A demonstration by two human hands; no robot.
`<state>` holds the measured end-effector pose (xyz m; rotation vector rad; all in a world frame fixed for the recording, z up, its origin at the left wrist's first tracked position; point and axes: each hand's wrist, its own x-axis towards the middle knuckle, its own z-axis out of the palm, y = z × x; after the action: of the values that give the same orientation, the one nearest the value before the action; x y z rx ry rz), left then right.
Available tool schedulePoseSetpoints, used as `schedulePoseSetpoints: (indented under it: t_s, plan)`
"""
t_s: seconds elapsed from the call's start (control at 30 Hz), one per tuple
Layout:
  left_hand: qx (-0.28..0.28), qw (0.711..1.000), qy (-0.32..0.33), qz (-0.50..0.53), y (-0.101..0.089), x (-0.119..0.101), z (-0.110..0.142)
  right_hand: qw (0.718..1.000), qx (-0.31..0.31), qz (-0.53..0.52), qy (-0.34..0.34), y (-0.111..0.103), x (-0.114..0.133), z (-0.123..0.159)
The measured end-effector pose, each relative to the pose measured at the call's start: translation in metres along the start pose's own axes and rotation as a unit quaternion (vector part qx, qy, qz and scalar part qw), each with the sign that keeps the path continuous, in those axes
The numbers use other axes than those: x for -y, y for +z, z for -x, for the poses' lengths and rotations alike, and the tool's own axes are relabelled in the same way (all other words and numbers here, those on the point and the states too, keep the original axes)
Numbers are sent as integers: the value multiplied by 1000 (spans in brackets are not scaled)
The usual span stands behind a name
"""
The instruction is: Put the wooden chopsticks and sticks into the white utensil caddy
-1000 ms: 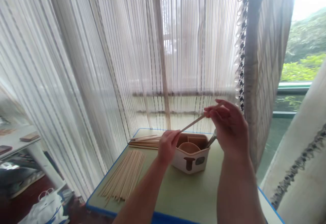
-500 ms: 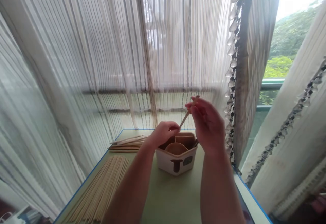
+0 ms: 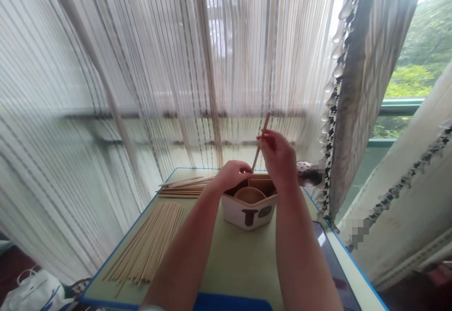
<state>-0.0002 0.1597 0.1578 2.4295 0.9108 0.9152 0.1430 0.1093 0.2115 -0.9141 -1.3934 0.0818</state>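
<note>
The right hand (image 3: 278, 153) and (seemingly) left hand (image 3: 233, 174) pinched a stick (image 3: 266, 121) mid-frame, apparently positioning it; the next move likely wanted steadiness.

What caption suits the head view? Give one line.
Right hand holding a slanted stick, its lower end at the left hand, near a divided container.

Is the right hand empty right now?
No, the right hand pinches a slanted stick, whose upper end pokes up past the fingers.
</note>
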Motion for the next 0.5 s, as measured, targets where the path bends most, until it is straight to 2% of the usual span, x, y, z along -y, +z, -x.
schedulePoseSetpoints:
  t_s: [0.2,0.33,0.5]
  plan:
    - [-38,999,15,-25,3,4,-1,998,27,47,32,0,-10,-1]
    - [13,999,-37,-5,4,4,-1,994,60,74,51,2,-18,0]
    - [21,998,-54,-9,4,0,0,989,95,94,64,0,-20,-1]
